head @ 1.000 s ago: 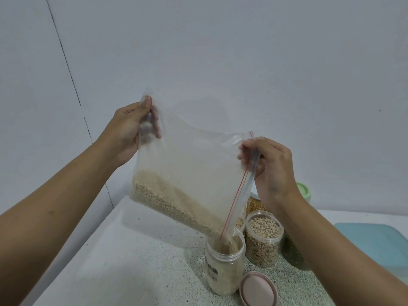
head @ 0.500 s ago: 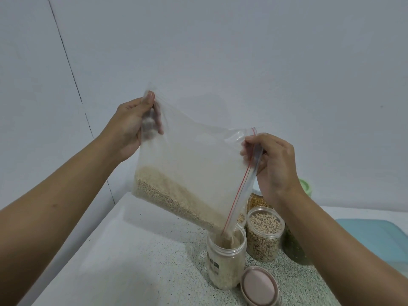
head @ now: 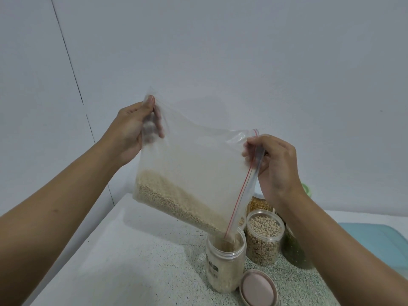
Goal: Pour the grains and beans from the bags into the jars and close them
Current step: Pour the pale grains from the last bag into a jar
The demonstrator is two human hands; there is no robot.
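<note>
A clear zip bag point(head: 194, 173) with a red seal line hangs tilted over an open clear jar point(head: 225, 263). Pale grain lies along the bag's lower edge and runs out of its lowest corner into the jar, which is partly filled. My left hand point(head: 132, 131) pinches the bag's upper left corner. My right hand point(head: 276, 164) grips the bag's mouth at the upper right. The jar's pink lid point(head: 258, 289) lies flat on the counter just right of it.
An open jar of pale round beans point(head: 263, 237) stands right of the pouring jar, with a yellow-grain jar point(head: 259, 204) behind and a dark green-filled jar point(head: 295, 250) beside my right arm. A teal box lid point(head: 379, 244) sits at far right. The speckled counter point(head: 132, 261) meets the wall.
Both hands have lifted the bag a little and held its tilt. Grain has kept running into the jar, and the pile in the bag looks slightly smaller.
</note>
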